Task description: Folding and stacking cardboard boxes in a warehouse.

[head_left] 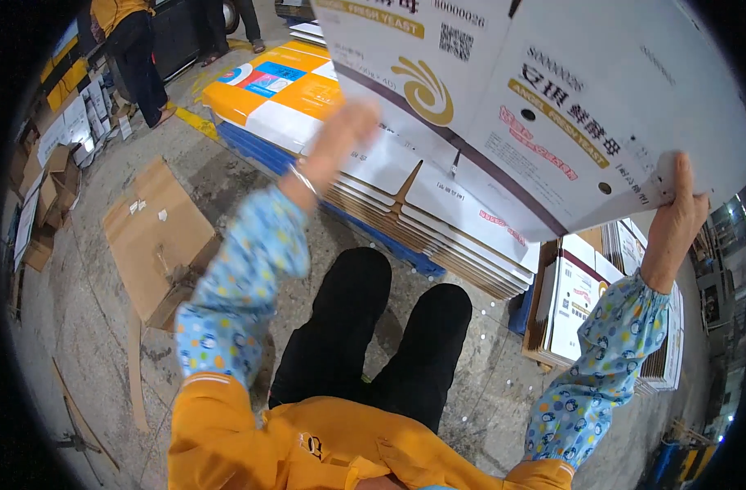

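My right hand (pixel 675 222) grips the lower right edge of a large flat white carton blank (pixel 503 106), thumb on its printed face. The blank is tilted up and bears a gold swirl, a dark stripe and small round holes. My left hand (pixel 340 143), with a bracelet at the wrist, is smeared by motion near the blank's left edge; whether it touches the blank I cannot tell. Below lies a thick stack of similar flat cartons (pixel 422 192), its slots lined up. The raised blank hides part of this stack.
A blue pallet (pixel 373 237) lies under the stack, with orange-and-white printed sheets (pixel 271 77) at its far left. More bundled flat cartons (pixel 573 302) stand at right. A brown cardboard piece (pixel 160 237) lies on the floor at left. Another person (pixel 132 57) stands at the far left.
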`<state>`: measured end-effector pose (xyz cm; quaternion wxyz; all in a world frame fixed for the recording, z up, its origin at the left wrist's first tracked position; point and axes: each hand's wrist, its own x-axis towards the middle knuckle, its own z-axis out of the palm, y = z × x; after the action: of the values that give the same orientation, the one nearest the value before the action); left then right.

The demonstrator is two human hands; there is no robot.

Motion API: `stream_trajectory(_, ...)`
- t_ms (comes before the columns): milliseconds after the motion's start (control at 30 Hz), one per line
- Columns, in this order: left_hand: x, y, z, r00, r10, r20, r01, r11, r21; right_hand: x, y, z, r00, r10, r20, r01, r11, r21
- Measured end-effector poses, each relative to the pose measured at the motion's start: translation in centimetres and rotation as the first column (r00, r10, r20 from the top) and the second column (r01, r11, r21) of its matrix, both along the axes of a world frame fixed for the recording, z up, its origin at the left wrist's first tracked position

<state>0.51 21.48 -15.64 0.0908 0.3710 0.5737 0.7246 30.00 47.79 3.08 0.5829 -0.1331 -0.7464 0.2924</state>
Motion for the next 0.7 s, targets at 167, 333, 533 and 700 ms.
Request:
stream_trajectory(167,12.7,6.1,-10.9,0.58,-0.355,0.733,0.463,0.884,0.063,-2.0,-4.6,2.5,0.999,0.01,-0.045,-0.008,0.999,0.053)
stream_trajectory(333,17.0,6.2,-11.2,0.433,-0.449,0.781,0.313,0.888,0.337,-1.9,-5.2,2.4,0.996,0.002,-0.084,-0.003,1.0,-0.013)
stream_trajectory(533,14.8,3.6,-10.2,0.258,-0.598,0.759,0.127,0.8,0.586,0.3,-5.4,-0.3,0.996,-0.068,-0.056,0.069,0.998,0.016)
stream_trajectory(700,12.4,-2.2,-8.8,0.412,-0.484,0.772,-0.04,0.837,0.545,-3.2,-5.6,-3.2,0.973,0.013,-0.232,-0.092,0.939,-0.332)
